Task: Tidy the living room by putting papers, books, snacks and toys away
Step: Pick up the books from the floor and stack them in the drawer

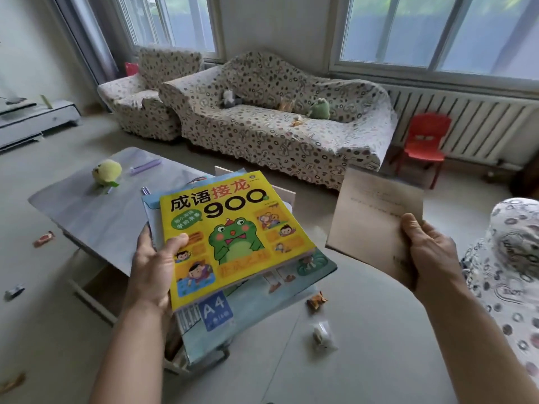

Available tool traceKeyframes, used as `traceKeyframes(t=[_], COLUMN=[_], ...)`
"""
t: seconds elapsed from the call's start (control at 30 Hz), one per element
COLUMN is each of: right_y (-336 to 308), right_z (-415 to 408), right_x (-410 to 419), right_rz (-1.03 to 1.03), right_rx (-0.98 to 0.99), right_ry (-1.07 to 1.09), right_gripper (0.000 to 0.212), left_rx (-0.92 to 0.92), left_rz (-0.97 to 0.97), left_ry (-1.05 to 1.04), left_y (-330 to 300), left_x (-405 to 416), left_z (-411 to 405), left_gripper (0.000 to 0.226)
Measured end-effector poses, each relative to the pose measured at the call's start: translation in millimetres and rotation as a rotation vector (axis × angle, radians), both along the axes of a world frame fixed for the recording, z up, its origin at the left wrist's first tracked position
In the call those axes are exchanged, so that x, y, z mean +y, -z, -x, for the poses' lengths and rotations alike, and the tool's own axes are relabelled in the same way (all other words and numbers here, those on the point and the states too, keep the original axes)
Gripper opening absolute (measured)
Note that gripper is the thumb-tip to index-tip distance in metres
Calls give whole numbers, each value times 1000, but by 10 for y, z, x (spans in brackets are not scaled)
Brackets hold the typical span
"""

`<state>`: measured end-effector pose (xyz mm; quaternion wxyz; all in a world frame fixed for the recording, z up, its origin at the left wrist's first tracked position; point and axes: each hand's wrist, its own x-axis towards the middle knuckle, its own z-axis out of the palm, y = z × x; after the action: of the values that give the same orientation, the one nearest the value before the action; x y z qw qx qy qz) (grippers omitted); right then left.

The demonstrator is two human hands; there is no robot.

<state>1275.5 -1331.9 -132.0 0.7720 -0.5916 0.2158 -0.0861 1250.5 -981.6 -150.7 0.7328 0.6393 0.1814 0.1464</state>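
Pale walls, daylight through two wide white-framed windows [437,30]. Below the right one, a white ribbed radiator [472,123], a small red plastic chair [424,141] just beside it. Against the far wall, a sofa [280,123] and an armchair [143,94], touching, both under a cream cover with dark ring prints. At far left, a low white cabinet [35,121]. In the middle, a low grey table [96,211]. Underfoot, smooth beige floor [364,330]. At the right edge, more of the same ringed fabric [513,258].

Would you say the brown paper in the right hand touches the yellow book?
Apart. The head view shows bare floor between the brown paper in the right hand and the yellow book.
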Motion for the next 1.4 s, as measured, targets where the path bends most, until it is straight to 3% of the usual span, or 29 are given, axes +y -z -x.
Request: traceKeyframes(t=[0.13,0.37,0.57,0.8,1.0,1.2,1.4], right_y=[87,80,-7,58,-29,-175,-67], right_z=[-501,-2093,-3323,-4417,-5467,-6602,-7491], right_x=[-165,-303,-326,-657,-1137,-1694,-1678], right_rz=[-35,20,-37,-25,-54,65,157], right_rx=[19,20,4,1,14,72,103], right_ry=[22,11,-33,-83,-196,-400,-528], right_gripper=[16,23,23,22,20,21,23], left_rx=[-17,35,19,47,10,1,61], left_rz=[17,49,122,85,97,158,116], left_ry=[-30,-65,-72,-93,-159,-278,-335], left_y=[-14,-44,-120,-84,-16,96,289], left_x=[-166,-487,-935,-1320,-1843,-2490,-2798], left_z=[-527,-2052,-3216,-4268,-5152,-5950,-6574], left_gripper=[51,92,59,68,56,47,58])
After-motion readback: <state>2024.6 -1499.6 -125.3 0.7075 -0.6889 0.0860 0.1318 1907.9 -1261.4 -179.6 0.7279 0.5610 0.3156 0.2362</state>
